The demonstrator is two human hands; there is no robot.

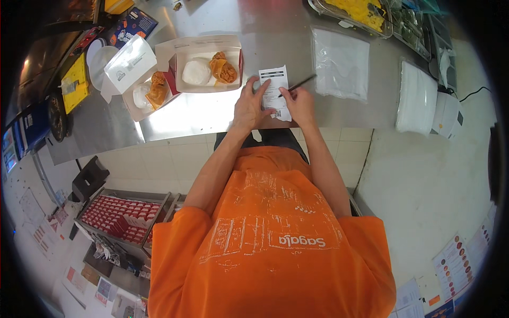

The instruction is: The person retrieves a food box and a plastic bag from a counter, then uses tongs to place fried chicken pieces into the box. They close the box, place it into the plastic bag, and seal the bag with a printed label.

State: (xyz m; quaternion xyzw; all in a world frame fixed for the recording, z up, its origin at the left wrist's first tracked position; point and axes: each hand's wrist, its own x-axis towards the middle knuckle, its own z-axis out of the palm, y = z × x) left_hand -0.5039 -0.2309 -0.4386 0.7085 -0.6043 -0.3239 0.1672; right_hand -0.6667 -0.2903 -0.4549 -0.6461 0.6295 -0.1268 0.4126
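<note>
A printed paper slip [275, 95] lies on the steel counter in front of me. My left hand [249, 105] rests along its left side with fingers spread, thumb and fingertips touching the paper. A black pen [305, 81] is pinched in my right hand [301, 105], its tip near the slip's right edge. Beyond my left hand stands an open paper box [208, 43] holding a white rice mound [197, 72] and fried chicken [224, 70] in an orange-brown wrapper. Left of it, a tilted open box [131, 65] holds another rice mound [140, 95] and wrapped chicken [158, 92].
Flat clear plastic bags [342, 63] lie right of the pen, with another stack [416, 97] beside a white device [447, 115]. Yellow food fills a metal tray [358, 14] at the back right. A yellow tray [75, 85] lies left. Below-left, a drawer holds red-and-white boxes [119, 216].
</note>
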